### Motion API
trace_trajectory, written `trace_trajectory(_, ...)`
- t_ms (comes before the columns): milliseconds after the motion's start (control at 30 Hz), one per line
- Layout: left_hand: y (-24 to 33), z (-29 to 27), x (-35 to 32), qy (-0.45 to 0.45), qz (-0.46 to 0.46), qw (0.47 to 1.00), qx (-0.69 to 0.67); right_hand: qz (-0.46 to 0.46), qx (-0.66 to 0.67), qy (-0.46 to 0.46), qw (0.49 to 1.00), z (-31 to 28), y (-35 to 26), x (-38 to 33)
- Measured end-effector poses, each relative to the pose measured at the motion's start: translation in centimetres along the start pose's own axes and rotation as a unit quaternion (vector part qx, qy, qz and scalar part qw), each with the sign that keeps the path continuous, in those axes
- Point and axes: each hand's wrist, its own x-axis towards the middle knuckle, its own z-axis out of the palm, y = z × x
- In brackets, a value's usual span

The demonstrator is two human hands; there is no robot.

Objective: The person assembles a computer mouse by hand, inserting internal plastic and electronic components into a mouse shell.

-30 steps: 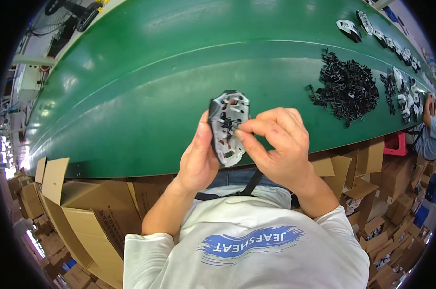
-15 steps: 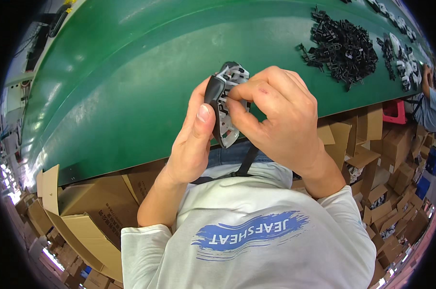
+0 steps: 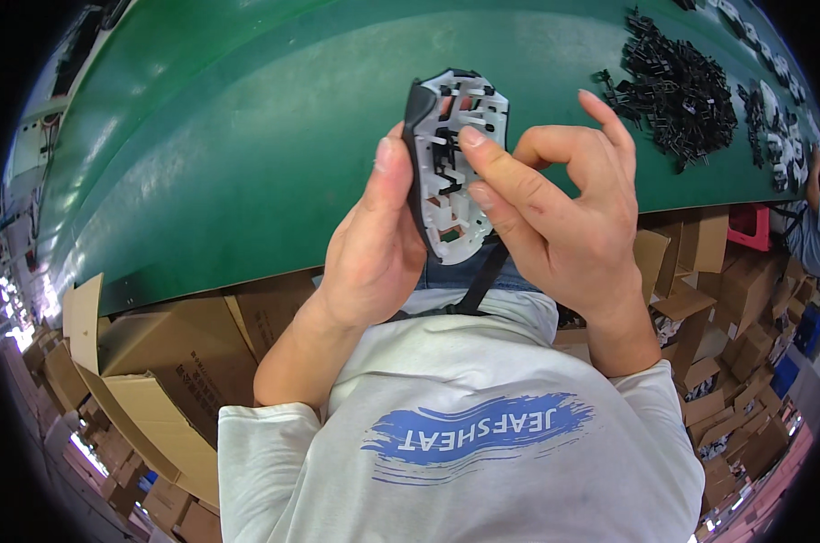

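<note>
My left hand (image 3: 371,242) grips a plastic housing shell (image 3: 434,151) by its black outer side, thumb along the edge. The shell stands on end above the table's near edge, with its white hollow inside, full of posts and ribs, facing right. Small black plastic parts (image 3: 446,167) sit in the middle of that inside. Over the opening, my right hand (image 3: 573,204) has its index finger and thumb apart, their tips at the shell's inner side. The little finger sticks out, and nothing shows between the right fingers.
A heap of small black plastic parts (image 3: 677,95) lies on the green table (image 3: 247,154) at the far right. White parts (image 3: 777,136) lie beyond it. Cardboard boxes (image 3: 179,348) stand below the table on both sides, near a pink stool (image 3: 749,226). Another person (image 3: 813,222) is at the far right.
The shell has risen slightly and turned, showing more of its white inside. My right thumb and index finger, pinched together inside it before, have moved apart.
</note>
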Motion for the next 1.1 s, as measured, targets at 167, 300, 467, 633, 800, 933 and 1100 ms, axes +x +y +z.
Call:
trace_trajectory(167, -0.1, -0.5, 0.0, -0.030, 0.007, 0.999, 0.013, -0.027, 0.018, -0.032, 0.999, 0.2, 0.9, 0.1)
trace_trajectory(300, 0.5, 0.5, 0.8, -0.014, -0.007, 0.998, -0.058, 0.163, 0.380, 0.035, 0.910, 1.5, 0.7, -0.1)
trace_trajectory(467, 0.8, -0.8, 0.8, -0.108, -0.003, 0.988, -0.108, 0.269, 0.524, 0.042, 0.807, 2.6, 1.3, -0.1)
trace_trajectory(633, -0.3, -0.1, 0.0, 0.072, 0.024, 0.991, 0.106, 0.257, 0.502, 0.051, 0.824, 3.5, 0.9, -0.3)
trace_trajectory(800, -0.9, -0.9, 0.9, 0.131, 0.048, 0.978, 0.157, 0.238, 0.480, 0.052, 0.843, 4.5, 0.3, -0.5)
trace_trajectory(933, -1.6, -1.5, 1.1, 0.163, 0.076, 0.965, 0.191, 0.231, 0.479, 0.050, 0.845, 5.3, 0.0, -0.7)
trace_trajectory(1100, -3.1, -2.1, 1.0, 0.192, 0.154, 0.927, 0.284, 0.199, 0.329, 0.024, 0.923, 5.3, -0.9, -0.6)
